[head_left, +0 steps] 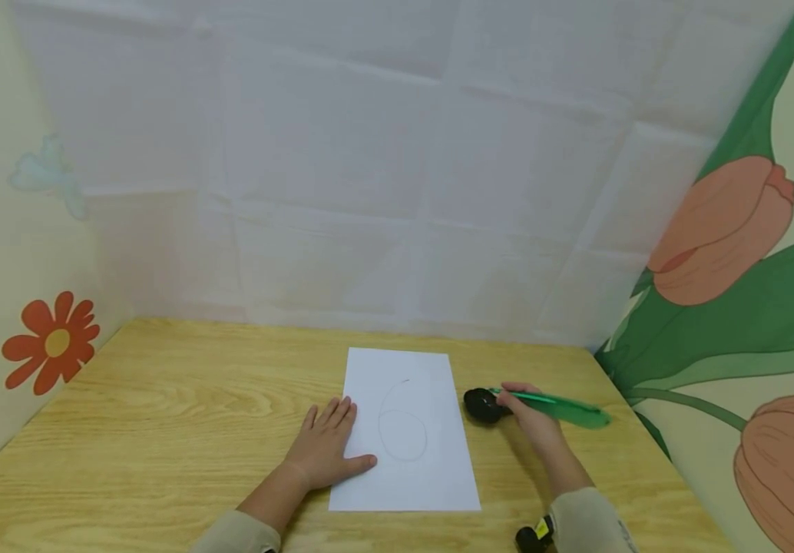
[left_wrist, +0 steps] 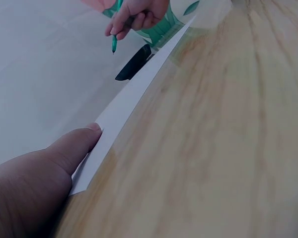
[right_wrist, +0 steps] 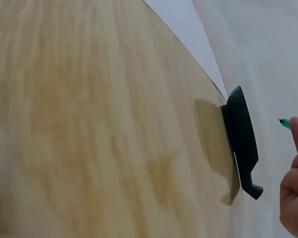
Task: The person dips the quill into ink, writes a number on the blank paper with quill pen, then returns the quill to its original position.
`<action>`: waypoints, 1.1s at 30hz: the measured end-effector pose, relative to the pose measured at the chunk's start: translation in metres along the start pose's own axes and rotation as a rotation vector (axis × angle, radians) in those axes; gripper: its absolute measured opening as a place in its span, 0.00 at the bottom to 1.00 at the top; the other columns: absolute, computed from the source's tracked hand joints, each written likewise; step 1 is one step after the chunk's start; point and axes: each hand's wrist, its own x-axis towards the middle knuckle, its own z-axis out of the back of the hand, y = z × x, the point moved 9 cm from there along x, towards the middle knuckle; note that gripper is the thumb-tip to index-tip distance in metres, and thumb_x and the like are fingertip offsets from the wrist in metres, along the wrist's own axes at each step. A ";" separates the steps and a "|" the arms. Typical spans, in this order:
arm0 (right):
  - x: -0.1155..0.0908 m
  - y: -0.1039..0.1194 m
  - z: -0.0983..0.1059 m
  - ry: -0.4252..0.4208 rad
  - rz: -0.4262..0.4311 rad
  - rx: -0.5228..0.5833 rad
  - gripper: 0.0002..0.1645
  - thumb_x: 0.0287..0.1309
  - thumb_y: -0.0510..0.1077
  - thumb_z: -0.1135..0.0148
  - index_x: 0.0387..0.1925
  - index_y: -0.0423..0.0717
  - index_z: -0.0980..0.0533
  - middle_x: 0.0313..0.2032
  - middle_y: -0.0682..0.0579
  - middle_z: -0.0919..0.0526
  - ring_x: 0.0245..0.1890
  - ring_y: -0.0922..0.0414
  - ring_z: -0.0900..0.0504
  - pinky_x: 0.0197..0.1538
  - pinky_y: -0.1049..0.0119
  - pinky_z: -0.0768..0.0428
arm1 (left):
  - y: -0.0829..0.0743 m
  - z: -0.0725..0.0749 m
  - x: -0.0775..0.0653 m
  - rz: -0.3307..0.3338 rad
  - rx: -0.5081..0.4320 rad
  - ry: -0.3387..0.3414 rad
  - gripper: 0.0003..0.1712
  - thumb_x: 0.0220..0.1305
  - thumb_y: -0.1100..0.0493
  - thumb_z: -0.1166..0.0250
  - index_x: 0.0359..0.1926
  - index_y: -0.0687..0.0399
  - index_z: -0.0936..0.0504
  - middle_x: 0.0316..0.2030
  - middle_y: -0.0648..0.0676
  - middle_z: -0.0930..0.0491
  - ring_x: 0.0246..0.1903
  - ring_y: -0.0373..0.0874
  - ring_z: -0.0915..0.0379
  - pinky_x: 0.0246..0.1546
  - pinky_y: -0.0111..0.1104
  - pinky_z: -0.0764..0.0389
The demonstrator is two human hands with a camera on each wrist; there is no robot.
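Note:
A white sheet of paper (head_left: pixel 448 480) lies on the table with a thin looped line like a figure 6 (head_left: pixel 402 459) drawn on it. My left hand (head_left: pixel 324 445) rests flat at the paper's left edge, fingers spread and thumb on the sheet. To the right of the paper, my right hand (head_left: pixel 534 421) pinches a green feather pen (head_left: pixel 570 411), its plume pointing right. In the left wrist view the pen's tip (left_wrist: pixel 114 45) hangs in the air. Just below that tip, a black rounded object with a short stem (right_wrist: pixel 242 131) sits on the table; its kind is unclear.
The wood-grain table (head_left: pixel 183 399) ends at a creased white sheet (head_left: pixel 328 138) hung behind it. Walls with painted flowers (head_left: pixel 58 343) stand to the left and right. A small black device with a yellow label (head_left: pixel 535 534) is at the right cuff.

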 end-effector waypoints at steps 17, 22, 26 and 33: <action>-0.020 0.034 0.003 0.013 0.383 -0.128 0.18 0.63 0.31 0.41 0.53 0.23 0.27 0.43 0.34 0.16 0.37 0.75 0.22 0.38 0.81 0.23 | 0.001 -0.002 0.001 0.009 0.006 0.007 0.58 0.58 0.26 0.42 0.73 0.65 0.43 0.76 0.63 0.48 0.77 0.59 0.58 0.75 0.58 0.59; -0.020 0.031 0.005 0.028 0.310 -0.105 0.21 0.65 0.30 0.44 0.58 0.23 0.31 0.50 0.30 0.19 0.34 0.76 0.23 0.29 0.81 0.27 | 0.001 -0.001 0.001 0.009 -0.002 0.001 0.58 0.58 0.27 0.40 0.73 0.65 0.43 0.75 0.63 0.48 0.76 0.59 0.58 0.75 0.58 0.60; -0.008 0.012 0.011 0.032 0.172 -0.122 0.24 0.69 0.32 0.48 0.64 0.30 0.33 0.59 0.31 0.24 0.47 0.61 0.16 0.36 0.80 0.24 | 0.000 0.000 0.000 0.007 -0.010 -0.006 0.57 0.58 0.28 0.40 0.73 0.65 0.42 0.75 0.63 0.47 0.76 0.60 0.57 0.74 0.58 0.60; -0.002 0.005 0.017 0.000 0.140 -0.219 0.23 0.70 0.31 0.55 0.64 0.37 0.31 0.61 0.36 0.24 0.53 0.62 0.20 0.27 0.75 0.29 | -0.001 0.001 0.000 -0.002 -0.004 -0.004 0.58 0.58 0.27 0.40 0.73 0.66 0.42 0.75 0.64 0.47 0.76 0.60 0.57 0.74 0.59 0.59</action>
